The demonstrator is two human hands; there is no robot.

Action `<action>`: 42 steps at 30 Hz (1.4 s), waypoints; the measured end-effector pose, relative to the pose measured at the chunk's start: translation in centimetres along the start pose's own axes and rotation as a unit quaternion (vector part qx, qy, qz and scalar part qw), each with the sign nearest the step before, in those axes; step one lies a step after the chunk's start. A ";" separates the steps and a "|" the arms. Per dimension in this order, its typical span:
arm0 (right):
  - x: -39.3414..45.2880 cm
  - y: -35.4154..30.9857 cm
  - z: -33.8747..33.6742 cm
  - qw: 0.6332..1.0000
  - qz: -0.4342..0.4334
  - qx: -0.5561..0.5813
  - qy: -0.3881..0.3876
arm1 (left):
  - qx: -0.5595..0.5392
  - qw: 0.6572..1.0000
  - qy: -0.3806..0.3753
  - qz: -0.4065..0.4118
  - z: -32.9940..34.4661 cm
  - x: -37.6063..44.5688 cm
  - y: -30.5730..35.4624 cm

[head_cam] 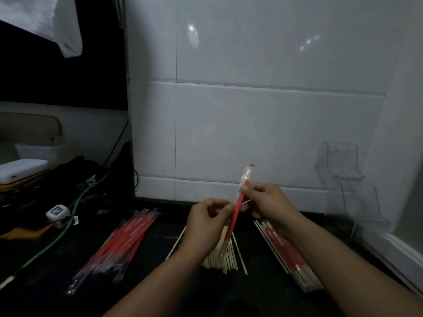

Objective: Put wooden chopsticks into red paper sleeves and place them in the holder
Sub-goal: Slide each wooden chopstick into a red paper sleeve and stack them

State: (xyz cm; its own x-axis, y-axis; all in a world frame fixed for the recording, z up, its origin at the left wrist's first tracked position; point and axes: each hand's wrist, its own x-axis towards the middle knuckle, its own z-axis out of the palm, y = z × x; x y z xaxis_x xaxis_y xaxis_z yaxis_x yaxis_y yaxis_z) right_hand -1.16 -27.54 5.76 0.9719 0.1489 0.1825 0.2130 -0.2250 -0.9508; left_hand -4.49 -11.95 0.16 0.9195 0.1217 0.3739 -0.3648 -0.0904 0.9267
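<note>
A red paper sleeve [238, 209] with wooden chopsticks showing at its top stands tilted above the dark counter. My left hand [206, 221] pinches its middle. My right hand [266, 203] pinches it higher up. Bare wooden chopsticks [225, 256] lie in a pile under my hands. Empty red sleeves [121, 241] lie in a heap to the left. Filled sleeves [288, 252] lie in a row to the right, partly hidden by my right forearm. A clear plastic holder [348, 177] stands against the tiled wall at the right.
A white tiled wall [251, 110] rises right behind the counter. At the left lie a green cable [61, 232], a white adapter cube [57, 213], dark bags and a white box [20, 170]. A white cloth [45, 21] hangs at the top left.
</note>
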 end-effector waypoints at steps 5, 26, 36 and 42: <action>3.4 3.4 -6.6 0.980 0.101 -0.155 0.067 | 0.071 0.997 0.017 -0.025 -3.1 -0.9 -2.5; 1.3 11.1 -6.8 0.898 0.012 -0.394 0.195 | 0.373 0.927 -0.046 -0.007 -5.7 -0.1 -5.7; -1.8 10.7 2.8 0.862 -0.002 -0.505 -0.042 | 0.611 0.790 0.018 -0.052 -9.8 1.7 -7.7; -1.5 10.1 4.7 0.851 0.034 -0.519 -0.068 | 0.711 0.696 0.040 -0.092 -13.8 1.8 -8.1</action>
State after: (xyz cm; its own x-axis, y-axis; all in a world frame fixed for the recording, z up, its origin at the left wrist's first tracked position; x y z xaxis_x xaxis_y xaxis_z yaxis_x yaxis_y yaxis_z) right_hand -0.91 -25.53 -5.32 0.9799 0.1956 0.0390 0.1994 -0.9570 -0.2108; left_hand -1.89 2.65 -6.16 0.8998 0.3101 0.3068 0.3243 -0.9459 0.0048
